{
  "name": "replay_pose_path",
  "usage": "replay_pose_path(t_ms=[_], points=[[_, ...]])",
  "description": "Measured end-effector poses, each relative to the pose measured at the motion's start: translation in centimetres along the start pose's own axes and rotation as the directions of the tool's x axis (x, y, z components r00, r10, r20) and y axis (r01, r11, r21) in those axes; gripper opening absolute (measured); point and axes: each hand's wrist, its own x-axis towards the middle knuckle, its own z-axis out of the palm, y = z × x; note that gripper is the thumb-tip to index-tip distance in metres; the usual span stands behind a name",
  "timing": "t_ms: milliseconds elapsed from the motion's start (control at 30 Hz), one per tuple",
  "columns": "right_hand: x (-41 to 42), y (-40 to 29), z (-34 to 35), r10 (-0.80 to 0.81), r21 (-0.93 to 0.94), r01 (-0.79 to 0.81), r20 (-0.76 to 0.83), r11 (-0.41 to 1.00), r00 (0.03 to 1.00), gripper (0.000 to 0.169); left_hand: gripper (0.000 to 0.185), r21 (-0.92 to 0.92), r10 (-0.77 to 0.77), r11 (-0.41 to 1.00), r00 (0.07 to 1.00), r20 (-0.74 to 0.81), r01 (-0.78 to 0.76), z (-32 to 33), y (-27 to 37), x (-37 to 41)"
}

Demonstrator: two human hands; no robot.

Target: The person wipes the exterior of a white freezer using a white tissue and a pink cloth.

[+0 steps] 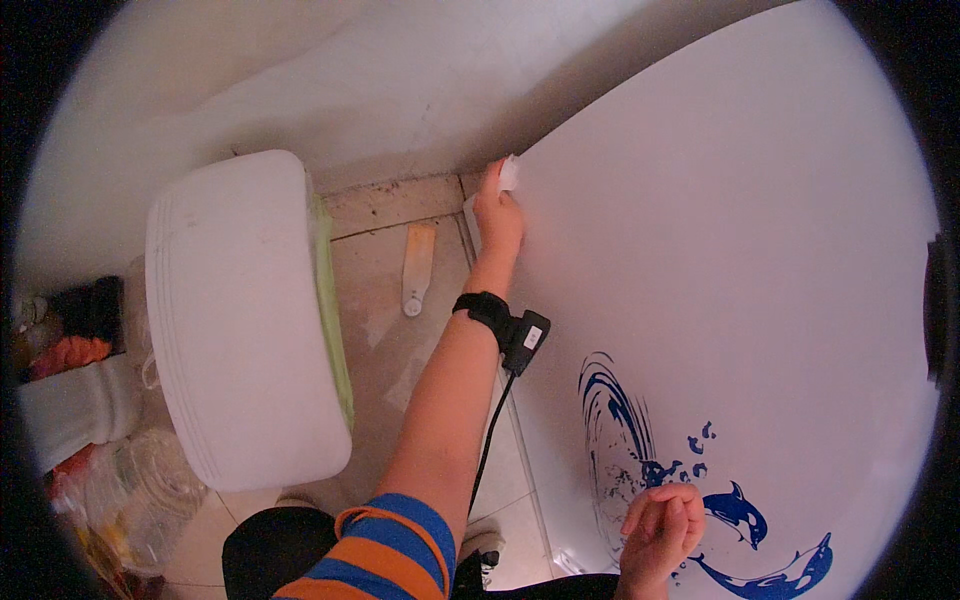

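My left hand (501,214) reaches forward to the far left edge of a large white panel (720,247), its fingers closed on a small piece of white tissue or cloth (509,173). That wrist bears a black strap and a small black device (525,343) with a cable. Lower down, my right hand (664,525) is held over the panel with curled fingers, close to a printed blue dolphin (738,513); nothing shows in it. A blue swirl print (611,420) lies just beyond that hand.
A white lidded bin (244,322) with a green liner edge stands left. On the tiled floor (375,300) lies a flat orange and white object (418,266). Clear plastic bags (142,495) and a grey container (79,412) are farther left. A pale wall (337,90) runs behind.
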Motion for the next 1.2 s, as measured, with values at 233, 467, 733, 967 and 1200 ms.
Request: replay_pose_path(t_ms=[233,467,733,967,1200], points=[[-0.8,-0.7,-0.8,0.074,-0.036,-0.074,-0.007,0.997,0.997,0.023,0.037,0.085,-0.12,0.989,0.993,-0.002,0.12,-0.9,-7.5,1.9],[-1.2,-2.3,-0.9,0.091,0.016,-0.091,0.018,0.996,0.996,0.022,0.04,-0.055,-0.248,0.966,0.966,0.071,0.252,-0.4,-11.3,2.5],[-3.0,-4.7,-0.9,0.044,0.079,-0.053,0.116,0.995,0.992,0.021,0.048,0.01,-0.171,0.985,0.98,0.102,0.171,-2.8,-9.9,0.3],[-3.7,-3.5,-0.1,0.003,0.0,-0.003,0.141,1.0,0.99,0.026,0.057,0.102,-0.198,0.977,0.971,0.136,0.185,-3.3,-9.6,-10.0],[-3.2,-2.6,0.3,0.02,0.048,-0.027,0.137,0.998,0.99,0.028,0.063,0.02,-0.323,0.946,0.937,0.136,0.323,-4.4,-4.7,-22.9]])
